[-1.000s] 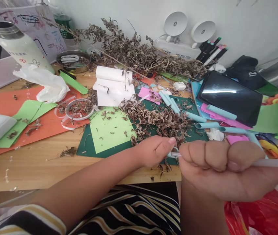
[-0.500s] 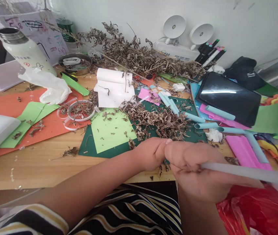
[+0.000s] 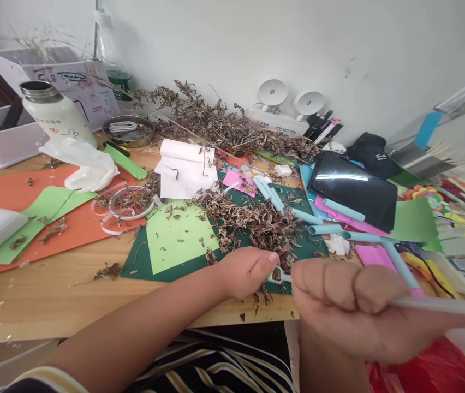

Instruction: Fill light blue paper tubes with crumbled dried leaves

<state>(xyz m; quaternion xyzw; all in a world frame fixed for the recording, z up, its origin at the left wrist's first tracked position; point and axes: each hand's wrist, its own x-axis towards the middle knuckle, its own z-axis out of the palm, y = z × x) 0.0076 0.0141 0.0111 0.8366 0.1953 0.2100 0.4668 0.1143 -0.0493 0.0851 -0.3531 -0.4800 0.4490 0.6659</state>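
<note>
My left hand [image 3: 245,272] is closed over the table's front edge, its thumb and fingers pinching a small light-blue piece with a loop-like end [image 3: 274,278]. My right hand [image 3: 341,305] is a fist just to the right, wrapped round a long whitish strip [image 3: 445,305] that runs out to the right. A short pale end shows in the gap between the hands; whether it joins the blue piece I cannot tell. Behind both hands, a heap of dry brown leaves [image 3: 252,221] lies on a dark green mat [image 3: 134,267] beside a light green paper sheet [image 3: 180,240].
Orange paper [image 3: 81,234] and a roll of white tape [image 3: 150,210] lie left. A bottle [image 3: 58,120] stands behind. Rolled blue paper tubes [image 3: 326,229], a black tablet [image 3: 355,188] and a red plastic bag [image 3: 429,368] are right. Dried branches [image 3: 216,120] line the wall.
My hands have moved slightly apart, opening a gap where the light-blue piece and pale end now show. My right hand has turned and shifted right. The camera view has shifted too.
</note>
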